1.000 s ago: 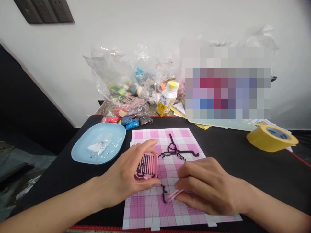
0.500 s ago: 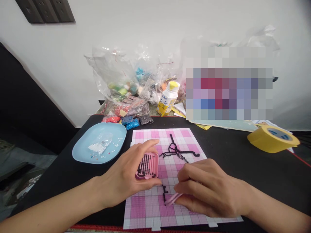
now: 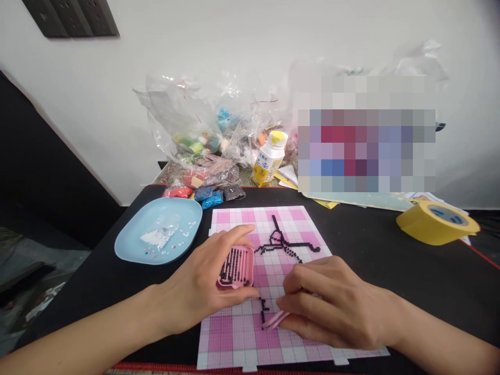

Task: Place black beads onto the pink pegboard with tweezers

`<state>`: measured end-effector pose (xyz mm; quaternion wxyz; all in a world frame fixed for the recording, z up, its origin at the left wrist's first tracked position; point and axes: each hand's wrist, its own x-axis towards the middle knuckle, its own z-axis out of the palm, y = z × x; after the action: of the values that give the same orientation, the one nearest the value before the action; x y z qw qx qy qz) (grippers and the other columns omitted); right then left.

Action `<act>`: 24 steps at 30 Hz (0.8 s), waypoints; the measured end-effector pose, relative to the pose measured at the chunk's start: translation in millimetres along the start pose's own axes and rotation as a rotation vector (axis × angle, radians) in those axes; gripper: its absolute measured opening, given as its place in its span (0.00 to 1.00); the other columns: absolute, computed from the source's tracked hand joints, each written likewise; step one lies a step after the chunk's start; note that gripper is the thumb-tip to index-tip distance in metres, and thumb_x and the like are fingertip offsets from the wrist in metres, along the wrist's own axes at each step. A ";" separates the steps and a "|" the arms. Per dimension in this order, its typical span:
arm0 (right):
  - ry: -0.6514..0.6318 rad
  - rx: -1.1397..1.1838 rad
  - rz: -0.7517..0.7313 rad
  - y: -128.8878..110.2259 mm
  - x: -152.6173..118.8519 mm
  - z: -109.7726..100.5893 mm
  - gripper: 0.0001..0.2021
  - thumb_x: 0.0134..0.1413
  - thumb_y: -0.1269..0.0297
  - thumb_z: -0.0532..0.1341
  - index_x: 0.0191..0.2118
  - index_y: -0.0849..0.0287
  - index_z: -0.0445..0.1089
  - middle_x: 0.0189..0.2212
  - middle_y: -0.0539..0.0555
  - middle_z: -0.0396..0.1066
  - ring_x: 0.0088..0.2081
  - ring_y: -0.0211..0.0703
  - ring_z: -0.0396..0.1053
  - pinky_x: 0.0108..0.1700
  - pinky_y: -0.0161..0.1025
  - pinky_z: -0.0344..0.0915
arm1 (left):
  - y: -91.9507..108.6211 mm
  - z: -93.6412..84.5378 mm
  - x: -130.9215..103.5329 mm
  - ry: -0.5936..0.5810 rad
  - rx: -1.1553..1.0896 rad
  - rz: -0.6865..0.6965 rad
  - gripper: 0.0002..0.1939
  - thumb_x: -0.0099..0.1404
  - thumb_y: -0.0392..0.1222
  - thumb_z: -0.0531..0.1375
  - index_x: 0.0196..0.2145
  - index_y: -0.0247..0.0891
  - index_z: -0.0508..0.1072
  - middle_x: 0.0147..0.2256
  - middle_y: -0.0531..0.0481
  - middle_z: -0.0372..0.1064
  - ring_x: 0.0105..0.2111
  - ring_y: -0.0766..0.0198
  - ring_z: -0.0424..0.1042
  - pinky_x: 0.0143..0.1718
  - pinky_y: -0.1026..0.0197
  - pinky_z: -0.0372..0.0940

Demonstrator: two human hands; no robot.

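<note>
My left hand (image 3: 213, 268) grips a small pink bead tray (image 3: 245, 265) by its sides, with black beads lined up in its grooves. In my right hand (image 3: 332, 302) is a pair of pink tweezers (image 3: 275, 319), pinched between the fingers. Their tips touch or hover just over the lower end of a short black bead line (image 3: 263, 312); I cannot tell which. Both hands are over a pink-and-white checked pegboard (image 3: 222, 333). Farther up the board, black beads form a branching outline (image 3: 282, 242), part of which my right hand hides.
To the left, a light blue plate (image 3: 128, 237) holds a small bag and loose white beads. Bead packets (image 3: 213, 198), clear plastic bags (image 3: 179, 114) and a yellow-capped bottle (image 3: 269, 159) stand at the back. A roll of yellow tape (image 3: 420, 226) lies on the right.
The tweezer tips stay at the low end of the short bead line, with hardly any movement. The whole view has shifted very slightly; both hands keep their grips.
</note>
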<state>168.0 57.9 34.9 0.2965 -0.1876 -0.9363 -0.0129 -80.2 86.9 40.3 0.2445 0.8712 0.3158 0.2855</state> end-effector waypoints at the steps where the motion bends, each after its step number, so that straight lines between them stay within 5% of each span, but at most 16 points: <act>1: -0.007 -0.003 -0.001 0.0 0.8 -1.3 0.10 0.67 0.63 0.54 0.37 0.61 0.69 0.28 0.50 0.68 0.23 0.35 0.58 0.24 0.34 0.56 | 0.0 -0.1 -0.1 -0.001 0.002 -0.002 0.44 0.60 0.43 0.70 0.64 0.54 0.48 0.51 0.50 0.67 0.51 0.56 0.69 0.56 0.53 0.62; 24: 0.000 -0.019 -0.029 -0.6 3.7 -5.3 0.09 0.67 0.63 0.54 0.38 0.61 0.67 0.28 0.50 0.68 0.23 0.34 0.62 0.24 0.33 0.58 | -4.8 0.4 0.5 0.014 0.019 0.023 0.44 0.60 0.46 0.69 0.65 0.52 0.47 0.50 0.50 0.68 0.51 0.56 0.70 0.55 0.54 0.63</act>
<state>167.9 57.9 41.4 0.2944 -0.1766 -0.9389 -0.0261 -81.6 90.4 37.3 0.2308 0.8750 0.3101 0.2914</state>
